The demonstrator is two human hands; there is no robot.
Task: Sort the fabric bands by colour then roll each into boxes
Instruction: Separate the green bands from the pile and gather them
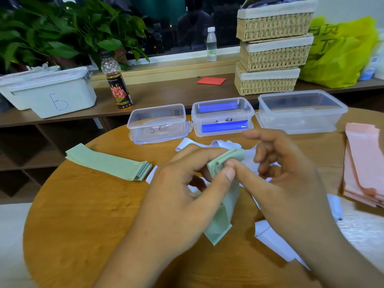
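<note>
The fingers point(207, 154) of the left hand point(182, 188) are clenched on a green band point(226, 204), index finger over its bunched top and thumb against the front. The rest of the band hangs below the fingers as a soft flat strip with a squared end. The thumb of the right hand point(286, 173) lies against the same bunch, tip to tip with the left thumb. Its other fingers are loosely curled just beyond, and whether they grasp the cloth I cannot tell.

Under and behind the fingers lie white bands point(218, 144), loose and rumpled. To the left of the fingers rests a neat stack of green bands point(108, 163), and far to their right a stack of pink bands point(363, 163).

Beyond the fingers stand three clear plastic boxes. The left box point(158, 123) and the middle box point(222, 117) carry handwriting, the middle one shows blue clips, and the right box point(301, 111) is larger.

All of this sits on a round counter point(83, 215) of warm wood grain. Behind it a long wooden shelf point(176, 90) carries a white lidded bin point(49, 92), a dark drink bottle point(117, 84), a red card point(211, 80), three stacked wicker baskets point(272, 53) with cloth liners and a yellow-green plastic bag point(340, 53). A water bottle point(211, 44) and a leafy plant point(52, 32) stand by the dark window.
</note>
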